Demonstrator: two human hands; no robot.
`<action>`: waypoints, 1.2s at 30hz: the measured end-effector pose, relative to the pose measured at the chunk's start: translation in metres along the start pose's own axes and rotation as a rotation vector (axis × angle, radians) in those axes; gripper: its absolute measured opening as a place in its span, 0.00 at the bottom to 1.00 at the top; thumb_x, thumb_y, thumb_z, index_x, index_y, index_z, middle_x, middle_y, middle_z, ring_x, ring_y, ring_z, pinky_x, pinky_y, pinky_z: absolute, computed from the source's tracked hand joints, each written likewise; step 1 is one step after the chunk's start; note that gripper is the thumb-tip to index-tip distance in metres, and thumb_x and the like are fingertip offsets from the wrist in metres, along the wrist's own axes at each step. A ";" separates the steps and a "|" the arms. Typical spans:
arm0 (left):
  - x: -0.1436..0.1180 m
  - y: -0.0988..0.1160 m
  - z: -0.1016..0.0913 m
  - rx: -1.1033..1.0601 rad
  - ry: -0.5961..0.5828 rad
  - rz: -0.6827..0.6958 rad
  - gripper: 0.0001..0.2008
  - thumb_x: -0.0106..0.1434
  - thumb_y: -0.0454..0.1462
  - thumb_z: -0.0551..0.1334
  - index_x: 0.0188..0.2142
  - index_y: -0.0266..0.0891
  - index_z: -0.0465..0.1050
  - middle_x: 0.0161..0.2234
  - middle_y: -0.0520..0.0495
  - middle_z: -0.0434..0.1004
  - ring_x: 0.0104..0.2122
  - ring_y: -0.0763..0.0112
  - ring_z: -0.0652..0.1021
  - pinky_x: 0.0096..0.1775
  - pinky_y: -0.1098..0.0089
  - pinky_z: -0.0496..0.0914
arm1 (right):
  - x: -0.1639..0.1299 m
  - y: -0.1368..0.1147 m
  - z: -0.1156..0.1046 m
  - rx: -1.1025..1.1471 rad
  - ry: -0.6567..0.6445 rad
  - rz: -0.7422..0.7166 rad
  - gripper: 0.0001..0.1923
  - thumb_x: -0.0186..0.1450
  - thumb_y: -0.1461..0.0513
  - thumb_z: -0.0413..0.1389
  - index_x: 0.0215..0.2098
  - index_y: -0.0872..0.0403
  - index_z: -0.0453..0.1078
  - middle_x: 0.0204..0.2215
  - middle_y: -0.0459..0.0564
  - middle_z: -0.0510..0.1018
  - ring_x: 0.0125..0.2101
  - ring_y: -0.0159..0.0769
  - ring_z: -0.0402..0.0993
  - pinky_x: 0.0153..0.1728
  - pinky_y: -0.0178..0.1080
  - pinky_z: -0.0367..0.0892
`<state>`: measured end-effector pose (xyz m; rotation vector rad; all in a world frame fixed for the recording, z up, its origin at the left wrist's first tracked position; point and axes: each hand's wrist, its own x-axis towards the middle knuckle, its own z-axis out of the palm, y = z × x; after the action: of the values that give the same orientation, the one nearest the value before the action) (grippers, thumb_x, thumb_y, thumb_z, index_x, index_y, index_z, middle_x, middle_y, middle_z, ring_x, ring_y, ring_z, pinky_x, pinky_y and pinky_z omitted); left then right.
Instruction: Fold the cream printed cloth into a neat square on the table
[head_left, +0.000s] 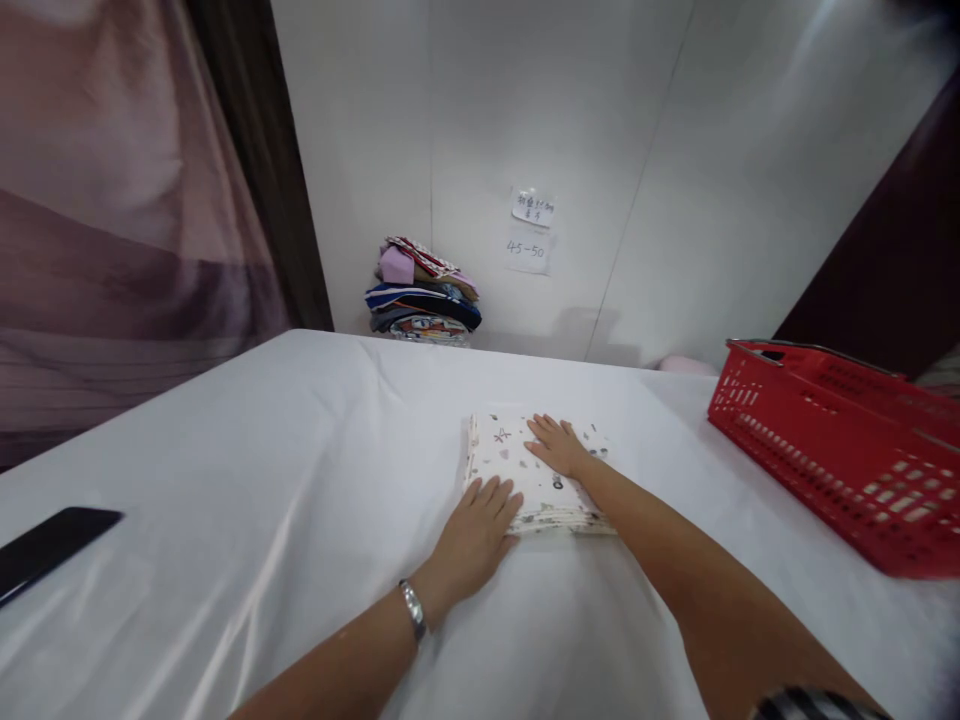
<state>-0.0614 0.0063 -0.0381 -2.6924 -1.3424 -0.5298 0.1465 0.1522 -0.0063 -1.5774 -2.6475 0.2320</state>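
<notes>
**Both hands flat on folded cloth**

While the left hand (474,535) lies palm down with fingers spread on the near-left corner of the folded printed cloth (517,465), the right hand (556,445) presses flat on its top face, fingers extended and slightly apart. Neither hand pinches anything. A bracelet (413,609) circles the left wrist. The cloth rests at table (262,470) centre. At 3 o'clock stands a red basket (840,455). At 9 o'clock lies a dark phone (45,548). At 11 o'clock, against the wall, sits a stack of folded garments (421,292); paper notes (529,232) hang at 12 o'clock.
</notes>
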 end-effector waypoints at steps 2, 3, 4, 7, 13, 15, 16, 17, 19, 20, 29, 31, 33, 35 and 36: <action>0.000 0.001 -0.001 -0.018 -0.008 -0.019 0.23 0.65 0.41 0.53 0.59 0.42 0.57 0.61 0.44 0.59 0.61 0.58 0.59 0.60 0.53 0.50 | 0.004 0.004 0.002 0.011 -0.028 0.001 0.34 0.67 0.45 0.34 0.66 0.53 0.45 0.66 0.53 0.43 0.65 0.44 0.35 0.61 0.53 0.34; 0.000 0.002 -0.002 -0.028 -0.013 -0.026 0.23 0.65 0.41 0.53 0.59 0.43 0.57 0.61 0.44 0.59 0.61 0.58 0.58 0.60 0.52 0.50 | 0.005 0.004 0.001 0.020 -0.043 0.007 0.35 0.66 0.44 0.34 0.66 0.53 0.46 0.66 0.54 0.43 0.65 0.45 0.35 0.60 0.54 0.35; 0.001 0.003 -0.003 -0.036 -0.019 -0.030 0.22 0.65 0.42 0.53 0.59 0.43 0.57 0.61 0.44 0.59 0.61 0.57 0.58 0.60 0.52 0.50 | 0.008 0.001 -0.001 0.030 -0.051 0.017 0.36 0.66 0.43 0.34 0.65 0.53 0.46 0.66 0.54 0.43 0.65 0.46 0.34 0.60 0.54 0.35; 0.000 0.004 -0.005 -0.056 -0.040 -0.041 0.23 0.65 0.42 0.53 0.59 0.42 0.58 0.61 0.43 0.58 0.61 0.56 0.58 0.61 0.52 0.50 | 0.018 -0.018 -0.007 0.050 -0.010 -0.012 0.38 0.65 0.42 0.34 0.65 0.54 0.47 0.66 0.54 0.40 0.65 0.46 0.32 0.60 0.54 0.34; 0.000 0.004 -0.001 -0.067 -0.031 -0.056 0.24 0.65 0.41 0.53 0.60 0.41 0.56 0.61 0.42 0.57 0.62 0.55 0.57 0.61 0.51 0.49 | 0.043 -0.058 0.011 0.037 -0.023 -0.216 0.37 0.66 0.43 0.32 0.67 0.54 0.41 0.66 0.52 0.41 0.65 0.42 0.33 0.61 0.51 0.32; 0.000 0.003 0.002 -0.070 -0.027 -0.065 0.24 0.65 0.42 0.53 0.60 0.41 0.56 0.62 0.42 0.57 0.62 0.55 0.56 0.61 0.51 0.49 | 0.047 -0.059 0.014 0.043 -0.050 -0.218 0.38 0.66 0.43 0.31 0.67 0.54 0.40 0.66 0.52 0.41 0.65 0.42 0.33 0.61 0.52 0.32; 0.000 0.003 0.003 -0.074 -0.027 -0.068 0.24 0.65 0.42 0.53 0.60 0.41 0.55 0.62 0.42 0.57 0.62 0.55 0.56 0.61 0.51 0.49 | 0.048 -0.058 0.015 0.054 -0.065 -0.218 0.38 0.66 0.42 0.31 0.67 0.54 0.40 0.66 0.53 0.41 0.65 0.43 0.33 0.61 0.52 0.32; 0.000 0.003 0.004 -0.077 -0.027 -0.069 0.24 0.65 0.42 0.53 0.60 0.42 0.55 0.62 0.42 0.57 0.62 0.56 0.56 0.61 0.51 0.49 | 0.048 -0.057 0.014 0.067 -0.074 -0.217 0.39 0.65 0.41 0.31 0.67 0.54 0.40 0.66 0.53 0.41 0.65 0.43 0.33 0.61 0.52 0.32; 0.000 0.002 0.005 -0.080 -0.031 -0.066 0.24 0.65 0.42 0.53 0.60 0.42 0.55 0.62 0.42 0.57 0.62 0.56 0.56 0.60 0.50 0.49 | 0.050 -0.057 0.014 0.086 -0.069 -0.209 0.40 0.65 0.40 0.31 0.67 0.53 0.40 0.66 0.52 0.40 0.65 0.43 0.32 0.61 0.52 0.33; 0.000 0.002 0.005 -0.078 -0.036 -0.063 0.24 0.65 0.42 0.53 0.60 0.42 0.55 0.62 0.42 0.57 0.62 0.55 0.56 0.60 0.50 0.49 | 0.051 -0.058 0.014 0.087 -0.056 -0.206 0.39 0.65 0.40 0.31 0.67 0.52 0.40 0.66 0.51 0.39 0.65 0.43 0.31 0.61 0.52 0.32; 0.001 0.000 0.002 -0.027 -0.043 -0.058 0.22 0.66 0.41 0.51 0.59 0.42 0.57 0.61 0.43 0.58 0.62 0.57 0.57 0.60 0.51 0.50 | 0.053 -0.032 0.005 0.078 -0.048 -0.129 0.35 0.65 0.42 0.38 0.65 0.46 0.46 0.65 0.46 0.49 0.64 0.42 0.42 0.61 0.47 0.39; 0.002 0.000 0.004 -0.021 -0.028 -0.050 0.22 0.66 0.41 0.51 0.59 0.42 0.57 0.61 0.43 0.58 0.62 0.57 0.57 0.60 0.51 0.50 | 0.040 -0.002 -0.005 0.048 -0.008 -0.016 0.33 0.66 0.45 0.39 0.64 0.51 0.52 0.63 0.50 0.56 0.62 0.42 0.49 0.60 0.45 0.44; 0.003 -0.002 0.005 -0.017 -0.012 -0.039 0.21 0.66 0.39 0.51 0.59 0.43 0.58 0.61 0.44 0.59 0.62 0.59 0.57 0.60 0.51 0.49 | 0.021 0.030 -0.015 0.021 0.008 0.079 0.31 0.67 0.48 0.41 0.61 0.56 0.58 0.59 0.56 0.63 0.58 0.43 0.58 0.57 0.42 0.51; 0.004 -0.011 0.003 -0.014 -0.003 -0.039 0.21 0.66 0.37 0.51 0.58 0.45 0.59 0.60 0.46 0.60 0.62 0.59 0.57 0.61 0.49 0.47 | 0.001 0.057 -0.021 -0.003 0.026 0.164 0.27 0.67 0.50 0.41 0.58 0.56 0.62 0.56 0.56 0.67 0.55 0.43 0.63 0.53 0.41 0.55; 0.005 -0.017 0.002 -0.011 -0.001 -0.051 0.21 0.66 0.35 0.51 0.58 0.47 0.60 0.60 0.47 0.61 0.62 0.59 0.57 0.61 0.48 0.46 | -0.009 0.066 -0.022 -0.012 0.035 0.202 0.26 0.68 0.51 0.41 0.56 0.56 0.64 0.54 0.56 0.70 0.53 0.43 0.65 0.51 0.41 0.57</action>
<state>-0.0720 0.0211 -0.0393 -2.6734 -1.4163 -0.5425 0.2111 0.1776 0.0057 -1.8361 -2.4678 0.1957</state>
